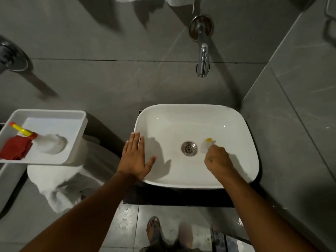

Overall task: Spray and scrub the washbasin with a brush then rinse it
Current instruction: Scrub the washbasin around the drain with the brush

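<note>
A white washbasin point(227, 113) sits on a dark stand, with a metal drain point(189, 148) at its middle. My right hand point(217, 159) is inside the bowl just right of the drain, shut on a small brush point(207, 145) with a pale, blurred head and a yellow tip. My left hand point(135, 159) lies flat and open on the basin's left rim. A white spray bottle point(49, 143) with a yellow and orange trigger lies in a white tray point(76, 135) at the left.
A chrome tap point(203, 59) juts from the grey tiled wall above the basin. A red cloth point(15, 148) lies in the tray beside the bottle. White towels point(54, 180) sit under the tray. A tiled side wall stands close on the right. My sandalled feet point(154, 231) are below.
</note>
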`<state>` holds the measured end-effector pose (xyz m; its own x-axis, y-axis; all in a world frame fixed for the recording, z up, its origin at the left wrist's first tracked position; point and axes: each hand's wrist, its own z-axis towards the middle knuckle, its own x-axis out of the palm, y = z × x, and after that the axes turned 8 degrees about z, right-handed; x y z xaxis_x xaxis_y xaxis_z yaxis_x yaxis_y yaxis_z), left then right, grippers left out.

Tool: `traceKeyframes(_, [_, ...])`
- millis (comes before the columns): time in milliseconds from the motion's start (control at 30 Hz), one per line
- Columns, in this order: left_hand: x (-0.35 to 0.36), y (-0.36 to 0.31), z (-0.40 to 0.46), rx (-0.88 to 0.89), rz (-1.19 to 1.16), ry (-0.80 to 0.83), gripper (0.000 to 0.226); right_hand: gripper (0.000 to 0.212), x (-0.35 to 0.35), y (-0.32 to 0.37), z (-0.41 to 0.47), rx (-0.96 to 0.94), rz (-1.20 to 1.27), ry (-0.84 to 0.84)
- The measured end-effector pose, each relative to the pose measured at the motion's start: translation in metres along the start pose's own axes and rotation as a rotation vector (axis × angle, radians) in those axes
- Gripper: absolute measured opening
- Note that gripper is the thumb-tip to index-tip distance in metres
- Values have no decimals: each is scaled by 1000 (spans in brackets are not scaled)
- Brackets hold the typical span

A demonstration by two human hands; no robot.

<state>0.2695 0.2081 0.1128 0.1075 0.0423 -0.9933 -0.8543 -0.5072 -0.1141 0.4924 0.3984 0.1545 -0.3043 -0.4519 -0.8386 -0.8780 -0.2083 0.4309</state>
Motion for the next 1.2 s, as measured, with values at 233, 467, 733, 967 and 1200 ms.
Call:
traceKeyframes(233, [-2,-1,-1,-7,-14,-10,96,28,38,55,-21,-195,-8,203])
traceKeyframes(467, [-3,0,1,6,-44,-1,95,23,0,-8,-8,44,-91,47])
traceKeyframes(733, [-1,-1,0,3,-22,4,95,28,39,39,-25,-121,-33,210])
traceKeyframes(967, [8,4,4,20,-37,-43,96,30,-8,-6,-5,93,-30,40])
traceKeyframes(1200, [1,0,2,17,-5,-25,97,23,31,79,-15,-135,-10,213])
